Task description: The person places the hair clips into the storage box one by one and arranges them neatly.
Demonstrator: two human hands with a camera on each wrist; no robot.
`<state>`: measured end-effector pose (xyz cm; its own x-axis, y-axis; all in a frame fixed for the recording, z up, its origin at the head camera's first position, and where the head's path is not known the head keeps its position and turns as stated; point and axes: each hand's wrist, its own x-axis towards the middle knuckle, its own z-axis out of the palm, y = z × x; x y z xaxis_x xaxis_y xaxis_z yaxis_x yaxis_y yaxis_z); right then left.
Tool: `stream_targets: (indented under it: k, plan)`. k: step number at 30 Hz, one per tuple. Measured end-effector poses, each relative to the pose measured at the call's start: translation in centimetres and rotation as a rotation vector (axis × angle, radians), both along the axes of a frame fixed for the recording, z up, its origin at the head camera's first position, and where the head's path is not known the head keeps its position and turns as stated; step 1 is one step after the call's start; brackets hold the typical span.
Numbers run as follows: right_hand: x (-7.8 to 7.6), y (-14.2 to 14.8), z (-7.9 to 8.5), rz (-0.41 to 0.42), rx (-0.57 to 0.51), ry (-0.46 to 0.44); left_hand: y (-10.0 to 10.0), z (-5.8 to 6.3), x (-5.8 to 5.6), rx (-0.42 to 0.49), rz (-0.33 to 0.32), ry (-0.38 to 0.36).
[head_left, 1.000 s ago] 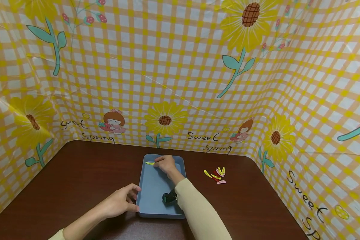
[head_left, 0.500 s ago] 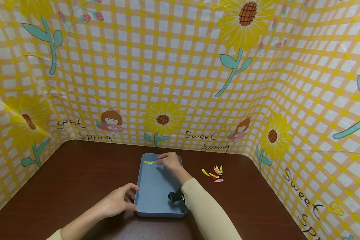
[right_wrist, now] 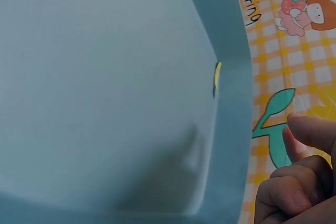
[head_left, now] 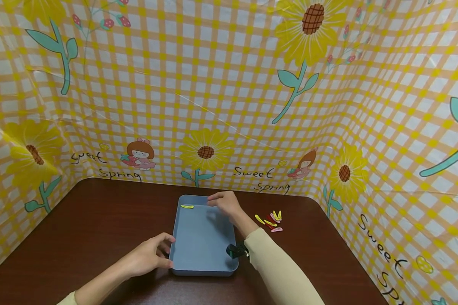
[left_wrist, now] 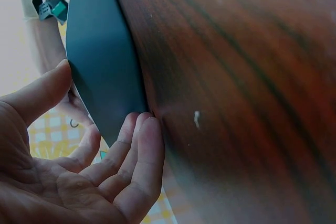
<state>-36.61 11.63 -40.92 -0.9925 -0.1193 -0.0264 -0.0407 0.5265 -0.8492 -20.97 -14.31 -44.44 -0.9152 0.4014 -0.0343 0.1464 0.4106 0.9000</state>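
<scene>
A blue-grey rectangular tray [head_left: 202,243] lies on the table. In its far left corner is one yellow snap hair clip [head_left: 187,206], seen by the far wall in the right wrist view as a thin yellow strip [right_wrist: 217,77]. My left hand [head_left: 150,256] touches the tray's left side; the left wrist view shows the thumb at the rim and the fingertips by the lower edge of the wall. Above the tray's far right corner hovers my right hand [head_left: 226,202], to the right of the clip. Its thumb and index finger are apart with nothing between them, the other fingers loosely curled.
Right of the tray, a loose group of hair clips lies on the dark wood table [head_left: 110,220]: several yellow clips [head_left: 260,219], pink ones [head_left: 277,229] and some red. A checked cloth [head_left: 233,106] with sunflowers hangs behind the table and along both sides.
My right hand has let go of the yellow hair clip, leaving it in the tray, and has moved right toward the far right corner. The left hand stays at the tray's side.
</scene>
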Motion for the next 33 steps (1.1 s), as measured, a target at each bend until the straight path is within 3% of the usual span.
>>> stream_targets:
  k: [8,17,33]
  plan:
    - [0.6,1.7,1.1,0.0,-0.018,-0.038,0.0,0.0,-0.1,0.005,0.002,0.005]
    - [1.8,4.7,1.4,0.014,-0.082,-0.062,0.0,0.2,0.1,-0.005,0.002,-0.004]
    - [3.3,9.5,1.5,-0.061,-0.065,-0.067,-0.1,-0.1,-0.2,0.01,-0.003,-0.007]
